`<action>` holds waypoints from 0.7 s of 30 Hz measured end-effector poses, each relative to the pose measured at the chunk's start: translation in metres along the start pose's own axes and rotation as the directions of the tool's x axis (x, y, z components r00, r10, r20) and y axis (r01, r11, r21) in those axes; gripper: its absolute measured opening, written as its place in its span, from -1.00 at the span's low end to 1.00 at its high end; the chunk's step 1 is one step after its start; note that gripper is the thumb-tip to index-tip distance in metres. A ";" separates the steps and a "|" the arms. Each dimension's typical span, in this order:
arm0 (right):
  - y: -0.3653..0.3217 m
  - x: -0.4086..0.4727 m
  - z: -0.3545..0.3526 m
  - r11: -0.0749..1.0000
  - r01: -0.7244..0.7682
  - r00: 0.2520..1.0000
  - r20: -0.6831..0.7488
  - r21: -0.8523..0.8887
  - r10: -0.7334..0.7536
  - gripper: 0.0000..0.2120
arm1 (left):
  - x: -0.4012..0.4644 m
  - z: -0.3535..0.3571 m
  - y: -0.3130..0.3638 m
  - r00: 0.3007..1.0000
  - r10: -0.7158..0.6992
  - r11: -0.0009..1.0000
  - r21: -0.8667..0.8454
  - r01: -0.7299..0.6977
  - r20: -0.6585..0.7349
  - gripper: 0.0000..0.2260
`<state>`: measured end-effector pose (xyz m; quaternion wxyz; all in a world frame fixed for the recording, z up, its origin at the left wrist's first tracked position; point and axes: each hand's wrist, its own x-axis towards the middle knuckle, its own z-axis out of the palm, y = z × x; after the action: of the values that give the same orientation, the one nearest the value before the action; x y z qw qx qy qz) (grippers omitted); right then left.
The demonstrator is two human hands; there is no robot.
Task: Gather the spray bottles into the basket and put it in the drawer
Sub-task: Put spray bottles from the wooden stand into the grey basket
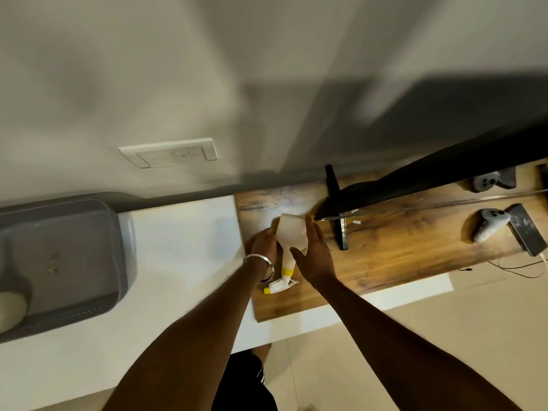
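Observation:
A white spray bottle [290, 237] with a yellow collar and a yellow nozzle tip lies on the wooden desktop [385, 256], its trigger head pointing towards me. My left hand [264, 247], with a metal bangle on the wrist, grips the bottle's left side. My right hand [314, 256] lies against its right side, fingers stretched along the body and thumb across the neck. A grey plastic basket [118, 250] stands at the far left on the white counter [184, 247]. A pale rounded bottle [12, 310] shows at the basket's near left corner, cut by the frame edge.
A black monitor [430, 179] on a stand [341, 226] rises just right of the bottle. Two grey controllers [489, 226] [486, 183], a phone [527, 232] and cables lie at the desk's right end. A switch plate [170, 154] is on the wall behind.

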<state>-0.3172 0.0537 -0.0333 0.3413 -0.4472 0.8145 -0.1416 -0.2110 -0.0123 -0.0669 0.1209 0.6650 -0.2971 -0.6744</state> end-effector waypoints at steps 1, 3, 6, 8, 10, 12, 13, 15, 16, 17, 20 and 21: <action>0.000 0.001 -0.001 1.000 0.004 1.000 -0.005 0.011 -0.004 -0.21 | -0.001 0.001 0.001 0.999 -0.036 0.997 -0.069 0.036 0.006 -0.75; 0.001 0.003 -0.004 0.998 -0.008 1.000 0.006 0.063 0.008 -0.26 | -0.002 0.000 0.004 0.998 -0.063 0.985 -0.159 0.066 0.029 -0.77; 0.000 0.002 -0.014 0.974 -0.052 0.996 0.085 0.219 0.034 -0.31 | -0.012 -0.012 0.013 0.995 -0.027 0.989 -0.144 0.042 0.100 -0.71; -0.003 -0.004 -0.022 0.954 -0.085 0.990 0.130 0.288 0.049 -0.36 | -0.023 -0.024 0.018 0.992 -0.010 0.990 -0.142 0.027 0.122 -0.72; -0.008 -0.012 -0.029 0.938 -0.111 0.985 0.165 0.328 0.059 -0.40 | -0.037 -0.037 0.022 0.986 -0.010 0.984 -0.176 0.039 0.164 -0.71; -0.017 -0.021 -0.035 0.905 -0.161 0.975 0.204 0.395 0.085 -0.41 | -0.053 -0.050 0.028 0.976 -0.021 0.979 -0.192 0.064 0.217 -0.71; -0.022 -0.025 -0.038 0.887 -0.185 0.970 0.222 0.424 0.096 -0.41 | -0.061 -0.056 0.032 0.971 -0.026 0.983 -0.171 0.068 0.237 -0.71; -0.035 -0.035 -0.046 0.857 -0.190 0.965 0.250 0.479 0.075 -0.43 | -0.082 -0.073 0.041 0.967 -0.022 0.987 -0.146 0.061 0.255 -0.73; -0.044 -0.041 -0.050 0.845 -0.181 0.964 0.261 0.503 0.051 -0.45 | -0.093 -0.083 0.045 0.967 -0.013 0.988 -0.142 0.051 0.256 -0.73; -0.054 -0.046 -0.053 0.840 -0.168 0.963 0.269 0.517 0.027 -0.47 | -0.103 -0.093 0.048 0.967 0.001 0.990 -0.138 0.035 0.256 -0.73; -0.083 -0.062 -0.055 0.836 -0.158 0.958 0.287 0.525 0.001 -0.54 | -0.128 -0.121 0.050 0.968 0.062 0.994 -0.101 -0.038 0.241 -0.67; -0.094 -0.068 -0.054 0.834 -0.158 0.955 0.297 0.529 -0.007 -0.56 | -0.136 -0.131 0.049 0.971 0.082 0.993 -0.098 -0.061 0.223 -0.65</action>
<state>-0.2696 0.0533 0.0860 0.5745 -0.3139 0.6988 -0.2882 -0.0832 -0.0068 0.0804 0.1404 0.5664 -0.3020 -0.7538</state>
